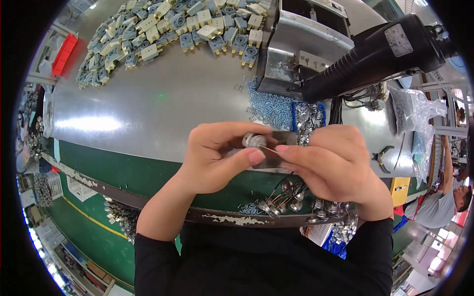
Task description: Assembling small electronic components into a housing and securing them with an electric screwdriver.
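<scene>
Between the thumb and forefinger of my left hand (212, 158) sits a small round silvery metal part (253, 140). A thin copper-coloured wire (268, 149) runs from it toward my right hand (335, 163), whose thumb and forefinger pinch its end. Just behind the fingers is a grey metal plate (284, 138), partly covered by my hands. Below my right hand, several similar round metal parts with thin leads (281, 197) lie at the bench's near edge. A blue bin (309, 118) of small metal pieces stands beyond my right hand.
Blue-silver screws (271, 106) lie heaped beside the bin. Grey and cream switch-like blocks (182, 29) are piled at the back. A black power screwdriver (365, 56) rests against a metal stand (308, 44). Pliers (382, 159) and a plastic bag (417, 118) lie right; a person (437, 209) is beyond.
</scene>
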`<state>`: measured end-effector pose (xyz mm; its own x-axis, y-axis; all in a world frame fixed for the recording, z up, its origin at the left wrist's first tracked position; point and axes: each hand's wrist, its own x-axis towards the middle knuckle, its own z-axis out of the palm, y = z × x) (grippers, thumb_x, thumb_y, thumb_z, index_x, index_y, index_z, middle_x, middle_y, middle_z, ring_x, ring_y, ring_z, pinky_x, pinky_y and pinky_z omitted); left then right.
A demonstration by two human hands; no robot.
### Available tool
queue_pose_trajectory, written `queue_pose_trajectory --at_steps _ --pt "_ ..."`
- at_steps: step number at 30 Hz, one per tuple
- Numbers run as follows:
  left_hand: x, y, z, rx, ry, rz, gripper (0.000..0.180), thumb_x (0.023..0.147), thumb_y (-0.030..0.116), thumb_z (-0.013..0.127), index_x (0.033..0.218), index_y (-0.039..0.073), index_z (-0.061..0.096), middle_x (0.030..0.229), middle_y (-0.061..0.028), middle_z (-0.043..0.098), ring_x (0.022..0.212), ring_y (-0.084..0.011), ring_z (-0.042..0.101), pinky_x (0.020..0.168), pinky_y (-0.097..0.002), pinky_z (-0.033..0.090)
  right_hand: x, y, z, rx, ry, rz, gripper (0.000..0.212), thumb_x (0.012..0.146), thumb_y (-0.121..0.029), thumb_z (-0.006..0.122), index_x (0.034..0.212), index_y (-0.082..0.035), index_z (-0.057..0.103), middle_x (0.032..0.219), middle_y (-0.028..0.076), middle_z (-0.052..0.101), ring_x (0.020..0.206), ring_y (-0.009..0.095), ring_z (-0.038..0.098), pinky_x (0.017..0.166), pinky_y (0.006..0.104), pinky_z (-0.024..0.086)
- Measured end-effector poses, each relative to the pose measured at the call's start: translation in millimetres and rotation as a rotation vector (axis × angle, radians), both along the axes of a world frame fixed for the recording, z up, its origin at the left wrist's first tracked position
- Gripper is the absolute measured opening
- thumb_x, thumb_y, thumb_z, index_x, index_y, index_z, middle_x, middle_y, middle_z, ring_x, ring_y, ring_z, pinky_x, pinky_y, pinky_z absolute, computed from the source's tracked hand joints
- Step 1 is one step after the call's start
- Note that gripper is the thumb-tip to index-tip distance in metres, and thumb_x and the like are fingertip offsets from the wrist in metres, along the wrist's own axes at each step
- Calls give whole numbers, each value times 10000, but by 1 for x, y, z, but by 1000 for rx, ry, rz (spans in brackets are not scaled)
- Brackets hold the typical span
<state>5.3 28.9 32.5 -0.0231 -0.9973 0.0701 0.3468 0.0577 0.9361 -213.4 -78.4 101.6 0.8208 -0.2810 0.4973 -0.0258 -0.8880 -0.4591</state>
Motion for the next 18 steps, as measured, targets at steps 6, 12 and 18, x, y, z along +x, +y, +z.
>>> queue_pose_trajectory --at_steps 6,12,18 --pt "-1 2 8 28 168 -280 352 1035 80 704 1311 -133 660 1116 -205 785 1030 -263 785 925 -371 642 -5 -1 6 272 -25 39 234 745 -38 851 976 -21 815 623 55 628 468 191 496 441 333 354" --pt "-2 2 1 17 408 -416 322 1069 52 664 1340 -122 644 1131 -206 781 1060 -281 787 957 -411 655 -4 -1 5 465 -33 51 184 768 -57 823 945 -6 819 670 63 697 492 186 521 446 314 361" --pt "0 4 4 -43 295 -386 336 1059 57 685 1348 -111 649 1116 -190 788 1041 -244 789 935 -356 640 4 8 17 236 15 21 133 774 -102 856 849 -46 762 649 49 642 500 205 537 465 319 378"
